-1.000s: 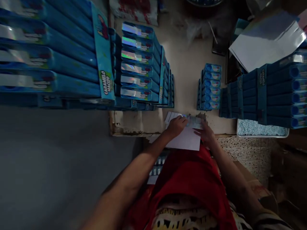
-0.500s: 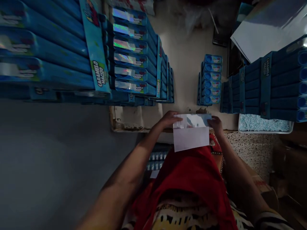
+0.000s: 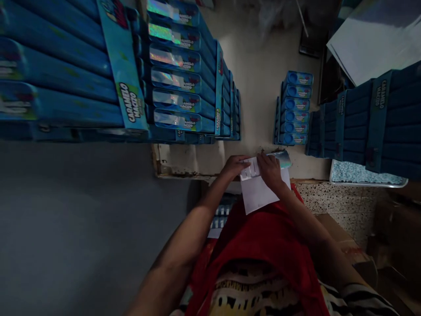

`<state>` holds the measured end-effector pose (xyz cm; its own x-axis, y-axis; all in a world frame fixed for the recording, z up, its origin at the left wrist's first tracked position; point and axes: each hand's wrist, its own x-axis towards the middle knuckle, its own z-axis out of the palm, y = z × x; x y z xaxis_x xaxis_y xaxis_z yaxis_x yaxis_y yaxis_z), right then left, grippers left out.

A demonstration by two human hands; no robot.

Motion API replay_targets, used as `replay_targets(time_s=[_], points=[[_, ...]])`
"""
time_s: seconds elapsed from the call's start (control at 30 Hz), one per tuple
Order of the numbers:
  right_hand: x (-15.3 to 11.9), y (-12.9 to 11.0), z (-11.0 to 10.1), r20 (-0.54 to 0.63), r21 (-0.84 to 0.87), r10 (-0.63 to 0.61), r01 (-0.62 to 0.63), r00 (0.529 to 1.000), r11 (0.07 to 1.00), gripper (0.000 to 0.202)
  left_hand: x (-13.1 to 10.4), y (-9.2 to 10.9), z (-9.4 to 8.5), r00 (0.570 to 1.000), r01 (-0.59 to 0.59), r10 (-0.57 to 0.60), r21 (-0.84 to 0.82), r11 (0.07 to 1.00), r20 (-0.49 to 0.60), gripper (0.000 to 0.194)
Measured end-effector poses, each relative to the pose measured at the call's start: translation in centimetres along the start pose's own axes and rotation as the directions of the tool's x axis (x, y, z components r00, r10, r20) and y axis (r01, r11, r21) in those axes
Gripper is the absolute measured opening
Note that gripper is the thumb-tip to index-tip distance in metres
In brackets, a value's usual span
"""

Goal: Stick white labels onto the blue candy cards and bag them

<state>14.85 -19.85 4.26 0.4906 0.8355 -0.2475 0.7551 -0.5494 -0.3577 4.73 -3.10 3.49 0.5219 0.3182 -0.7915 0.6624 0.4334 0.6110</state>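
Observation:
At the table's front edge I hold a sheet of shiny stickers (image 3: 263, 191), with a plain white lower part and a glossy upper strip. My left hand (image 3: 237, 165) pinches its upper left corner, close to some pale rectangles marked on the strip. Bent over the top edge near the middle, my right hand (image 3: 269, 170) has its fingers closed on the strip; what exactly lies under the fingertips is hidden. To the right of that hand the silvery end of the strip curls up. Blue boxes (image 3: 176, 100) stacked at the left carry similar shiny strips on their ends.
A smaller stack of blue boxes (image 3: 296, 116) stands beyond my hands, with banded boxes (image 3: 355, 120) further right. A metal tray (image 3: 368, 180) of small pale-blue pieces sits at the right edge. White sheets (image 3: 388, 44) and a dark phone-like object (image 3: 309, 41) lie behind.
My right hand has left the sheet's right end and moved left to its middle, near my left hand. The sheet has tilted and its right end now curls. The view has shifted slightly.

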Motion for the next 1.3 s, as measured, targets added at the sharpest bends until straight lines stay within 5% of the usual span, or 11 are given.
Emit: replay_targets(time_s=[0.13,0.27,0.4,0.5,0.6,0.7,0.8,1.07,1.3], points=[[-1.9,0.3,-0.2,0.024,0.008,-0.067,0.067,0.997,0.998,0.04,-0.2,-0.4,-0.2,0.999,0.044,-0.044,0.0,0.999,-0.013,0.052],[-2.9,-0.4,-2.6,0.001,0.03,-0.051,0.051,0.999,0.998,0.027,0.3,-0.3,-0.8,0.996,-0.045,0.06,0.225,0.973,-0.063,0.043],[-3.5,-1.9,-7.7,-0.016,0.183,0.05,-0.046,0.999,0.982,0.024,0.7,0.5,-0.6,0.957,-0.126,0.241,0.519,0.846,-0.161,0.039],[-3.3,-2.4,-12.8,-0.04,0.492,0.296,-0.239,0.954,0.837,0.018,-0.5,2.0,0.8,0.889,-0.261,0.427,0.584,0.768,-0.165,0.038],[-1.8,-1.8,-17.3,0.047,0.721,0.47,-0.356,0.881,0.594,0.018,-2.6,4.7,2.9,0.843,-0.403,0.502,0.392,0.827,-0.194,0.036],[0.5,-0.2,-20.1,0.119,0.822,0.48,-0.357,0.869,0.444,0.025,-4.2,8.2,4.8,0.942,-0.334,0.327,-0.103,0.937,-0.081,0.067],[2.5,1.2,-21.1,0.148,0.849,0.48,-0.36,0.865,0.387,0.03,-4.4,11.2,5.6,0.96,-0.205,0.262,-0.397,0.895,0.096,0.081],[5.2,2.3,-21.1,0.194,0.871,0.549,-0.4,0.813,0.285,0.038,-3.4,14.3,6.7,0.973,-0.217,0.23,-0.407,0.887,-0.016,0.053],[10.7,4.7,-22.1,-0.066,0.834,0.581,-0.275,0.811,0.478,0.037,0.8,20.3,6.8,0.898,-0.439,0.432,-0.234,0.868,-0.082,0.042]])
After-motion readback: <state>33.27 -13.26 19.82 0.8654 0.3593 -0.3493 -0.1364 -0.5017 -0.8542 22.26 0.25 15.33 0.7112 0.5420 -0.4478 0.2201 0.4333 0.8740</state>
